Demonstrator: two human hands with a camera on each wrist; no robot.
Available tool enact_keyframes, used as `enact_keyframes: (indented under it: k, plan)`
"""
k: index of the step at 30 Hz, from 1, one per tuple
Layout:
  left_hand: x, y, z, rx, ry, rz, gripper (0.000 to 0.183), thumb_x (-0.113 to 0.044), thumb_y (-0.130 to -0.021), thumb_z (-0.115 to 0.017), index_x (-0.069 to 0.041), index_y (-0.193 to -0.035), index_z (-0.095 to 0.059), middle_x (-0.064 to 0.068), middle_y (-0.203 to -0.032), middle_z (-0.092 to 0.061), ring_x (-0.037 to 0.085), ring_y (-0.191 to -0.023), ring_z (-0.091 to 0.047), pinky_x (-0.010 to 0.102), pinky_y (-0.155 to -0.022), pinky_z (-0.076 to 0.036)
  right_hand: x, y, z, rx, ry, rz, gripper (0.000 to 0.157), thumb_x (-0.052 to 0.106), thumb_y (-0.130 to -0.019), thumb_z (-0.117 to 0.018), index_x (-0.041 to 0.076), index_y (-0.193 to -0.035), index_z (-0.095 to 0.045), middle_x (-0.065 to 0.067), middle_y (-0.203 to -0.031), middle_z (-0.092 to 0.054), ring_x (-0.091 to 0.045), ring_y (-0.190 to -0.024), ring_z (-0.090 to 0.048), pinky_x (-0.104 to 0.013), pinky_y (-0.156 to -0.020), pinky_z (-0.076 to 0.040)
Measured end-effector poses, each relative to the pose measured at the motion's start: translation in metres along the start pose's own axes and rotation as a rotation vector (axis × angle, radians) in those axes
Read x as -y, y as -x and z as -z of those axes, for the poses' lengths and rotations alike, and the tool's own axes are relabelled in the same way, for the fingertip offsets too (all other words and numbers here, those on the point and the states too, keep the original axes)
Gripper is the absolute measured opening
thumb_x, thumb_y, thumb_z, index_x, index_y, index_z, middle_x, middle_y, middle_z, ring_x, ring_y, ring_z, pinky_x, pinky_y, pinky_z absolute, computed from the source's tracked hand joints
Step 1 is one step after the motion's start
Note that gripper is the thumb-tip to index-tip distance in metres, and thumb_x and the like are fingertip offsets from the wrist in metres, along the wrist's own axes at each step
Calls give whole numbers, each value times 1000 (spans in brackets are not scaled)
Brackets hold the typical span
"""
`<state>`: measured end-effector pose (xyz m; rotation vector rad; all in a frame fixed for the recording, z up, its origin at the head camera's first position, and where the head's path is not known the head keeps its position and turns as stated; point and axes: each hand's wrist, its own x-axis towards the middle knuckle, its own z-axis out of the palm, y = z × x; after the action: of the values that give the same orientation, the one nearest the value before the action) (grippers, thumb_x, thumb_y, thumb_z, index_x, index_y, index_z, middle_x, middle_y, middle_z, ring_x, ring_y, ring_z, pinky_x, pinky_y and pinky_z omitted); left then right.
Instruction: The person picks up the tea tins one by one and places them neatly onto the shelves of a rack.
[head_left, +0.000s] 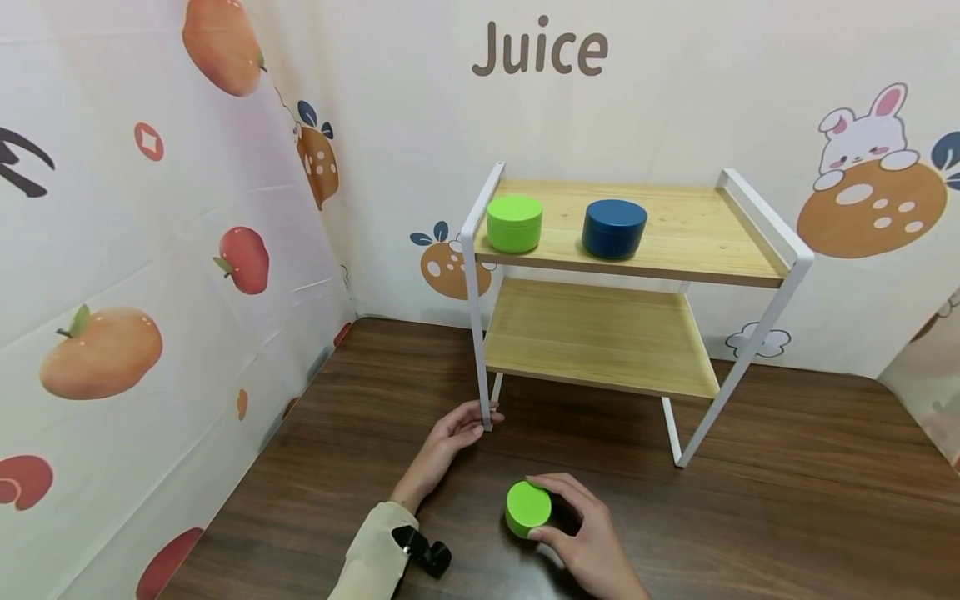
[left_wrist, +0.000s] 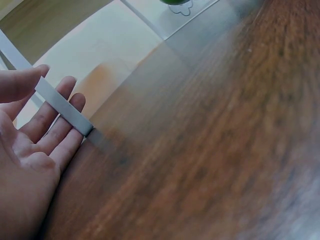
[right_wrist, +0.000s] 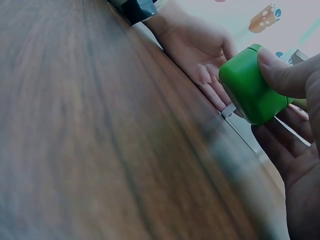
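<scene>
A small round green tin point(head_left: 528, 508) is pinched between the thumb and fingers of my right hand point(head_left: 588, 537), low over the front of the table. In the right wrist view the tin point(right_wrist: 252, 85) shows its smooth side, with the thumb point(right_wrist: 285, 75) pressed on it. My left hand point(head_left: 452, 432) is at the foot of the rack's near left leg point(head_left: 482, 350). The left wrist view shows that white leg point(left_wrist: 64, 106) between the thumb and the fingers behind it, the palm turned toward the camera.
The two-tier rack has a wooden top shelf point(head_left: 690, 225) and a lower shelf point(head_left: 600, 333). A second green tin point(head_left: 514, 225) and a dark blue tin point(head_left: 615, 229) stand on top. The dark wooden table point(head_left: 810, 500) meets a printed curtain point(head_left: 405, 108) behind and at left.
</scene>
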<state>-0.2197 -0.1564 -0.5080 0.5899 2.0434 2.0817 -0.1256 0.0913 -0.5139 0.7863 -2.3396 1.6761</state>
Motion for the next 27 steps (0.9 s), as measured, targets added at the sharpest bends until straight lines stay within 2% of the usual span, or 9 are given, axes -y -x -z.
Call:
enact_keyframes:
  k: [6,13,17,20,27]
  plan:
    - [0,0,0,-3,-1,-11,40,-6,-100,-46,3,-140,-45,20,-131,-59,34,-128,-49,24,-99,-40,1,-2,6,-43,-2,-1,57,21,-76,-82,13,-128,-61,-1,-121,-64,-16,-113,-60,-14,-99,-36]
    - [1,0,0,1,12,-35,41,-6,-99,-47,4,-139,-45,25,-131,-56,36,-128,-48,25,-99,-40,4,-6,17,-104,57,-70,55,26,-75,-82,22,-127,-63,9,-118,-63,-10,-113,-59,-12,-98,-36]
    - [2,-1,-1,5,10,-41,40,-7,-100,-48,2,-139,-46,25,-131,-57,37,-128,-48,24,-99,-40,4,-9,28,-126,56,-76,57,21,-75,-83,21,-128,-62,6,-119,-63,-10,-113,-59,-12,-96,-40]
    - [3,-2,-1,7,9,-44,39,-8,-100,-48,0,-138,-47,24,-131,-57,37,-128,-48,24,-99,-40,5,-14,38,-136,48,-57,57,16,-74,-83,16,-128,-62,2,-120,-63,-10,-112,-60,-15,-95,-42]
    - [2,-2,-1,0,9,-34,39,-7,-100,-47,1,-138,-47,24,-131,-57,37,-128,-48,24,-99,-40,14,-32,63,-197,87,-50,59,10,-73,-83,18,-128,-63,3,-120,-63,-6,-109,-59,-17,-93,-44]
